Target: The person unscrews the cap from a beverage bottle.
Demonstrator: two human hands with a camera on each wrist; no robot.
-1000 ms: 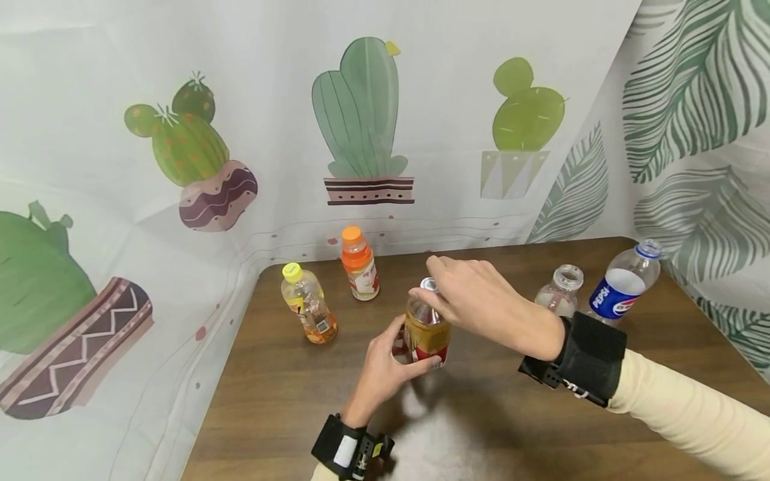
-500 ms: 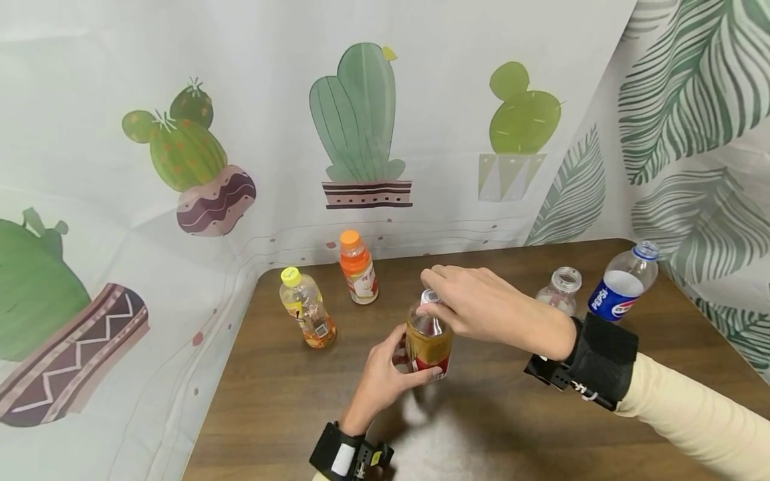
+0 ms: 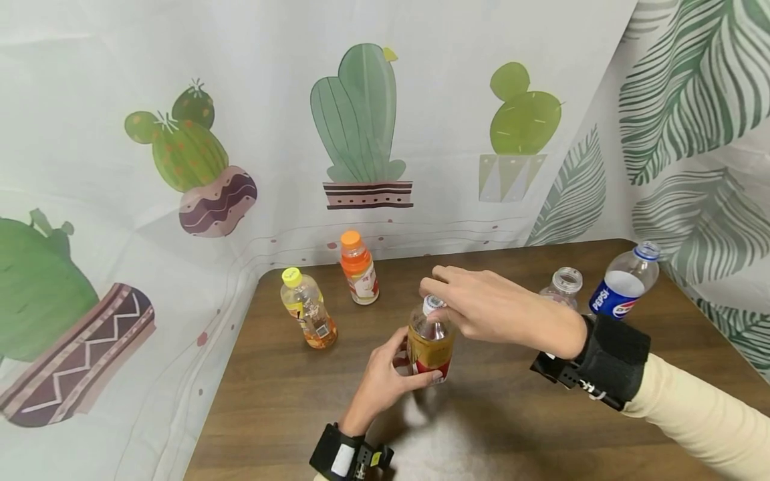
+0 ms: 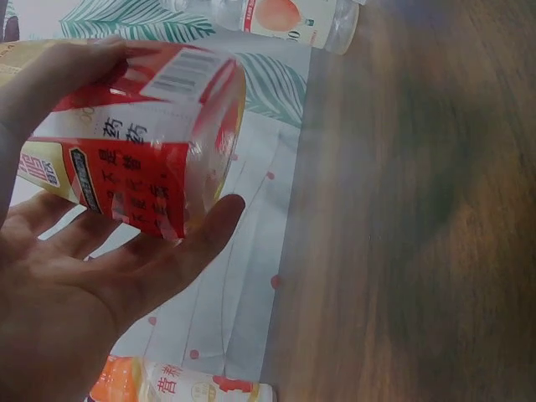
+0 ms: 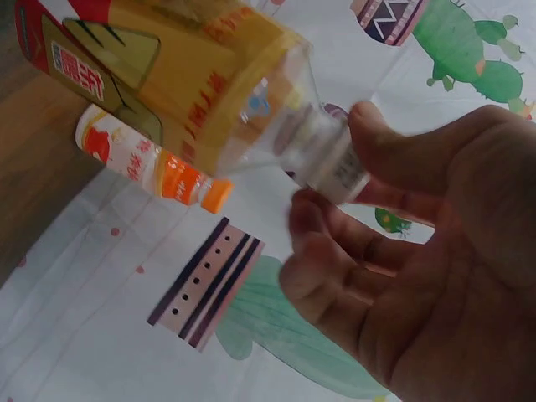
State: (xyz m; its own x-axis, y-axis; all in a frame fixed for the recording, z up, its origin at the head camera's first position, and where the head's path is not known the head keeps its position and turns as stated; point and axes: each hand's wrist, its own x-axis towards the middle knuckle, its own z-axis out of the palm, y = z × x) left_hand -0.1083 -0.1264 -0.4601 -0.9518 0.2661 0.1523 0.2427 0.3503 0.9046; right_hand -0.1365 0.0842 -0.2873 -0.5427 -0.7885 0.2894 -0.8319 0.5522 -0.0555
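Observation:
A clear bottle with a yellow and red label (image 3: 428, 346) stands upright on the brown table (image 3: 511, 414), a little left of its middle. My left hand (image 3: 385, 377) grips the labelled lower body (image 4: 134, 142) with thumb and fingers curled round it. From the right, my right hand (image 3: 475, 304) reaches over the top and pinches the white cap (image 3: 432, 304) between thumb and fingers. In the right wrist view the cap (image 5: 335, 167) sits between the thumb and fingertips, with the yellow label (image 5: 167, 75) below it.
A yellow-capped bottle (image 3: 307, 308) and an orange-capped bottle (image 3: 359, 268) stand at the back left near the cactus-print cloth (image 3: 361, 120). An uncapped clear bottle (image 3: 562, 288) and a Pepsi bottle (image 3: 622, 280) are at the back right.
The bottle and both hands have shifted slightly lower and nearer in view. My right hand's fingers have turned a little round the cap; the left hand keeps its grip.

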